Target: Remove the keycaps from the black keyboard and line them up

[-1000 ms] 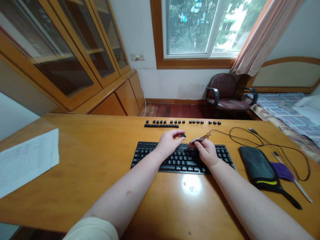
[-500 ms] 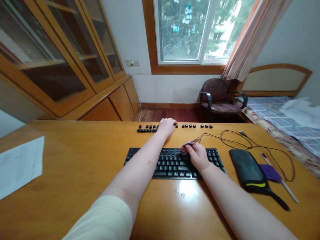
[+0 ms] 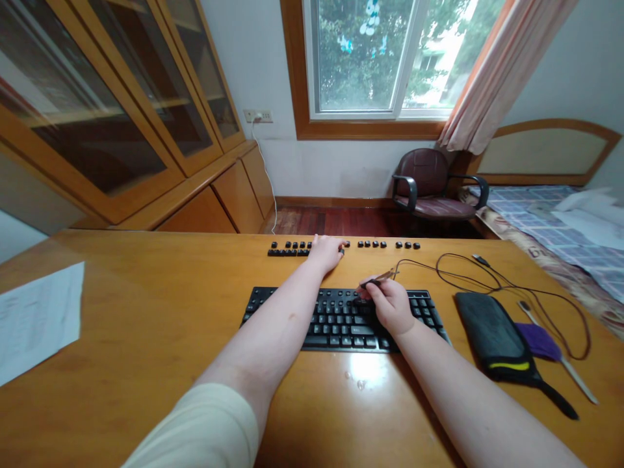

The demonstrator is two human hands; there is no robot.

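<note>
A black keyboard (image 3: 312,318) lies on the wooden desk (image 3: 160,312). Beyond it, near the far edge, runs a row of loose black keycaps (image 3: 292,247). My left hand (image 3: 325,251) reaches over the keyboard and rests on that row, fingers curled down onto the caps; whatever it holds is hidden. My right hand (image 3: 389,303) sits on the upper middle of the keyboard, closed round a thin brown tool (image 3: 379,279) whose tip points up and right.
A black pouch (image 3: 492,331), a purple-handled brush (image 3: 541,341) and a looped black cable (image 3: 487,276) lie right of the keyboard. A sheet of paper (image 3: 34,318) lies at the left edge. Behind the desk stand a chair (image 3: 431,188), cabinets and a bed.
My left hand moved from above the keyboard, where it pinched a keycap, out to the keycap row at the far edge. The right hand stayed on the keyboard with the tool.
</note>
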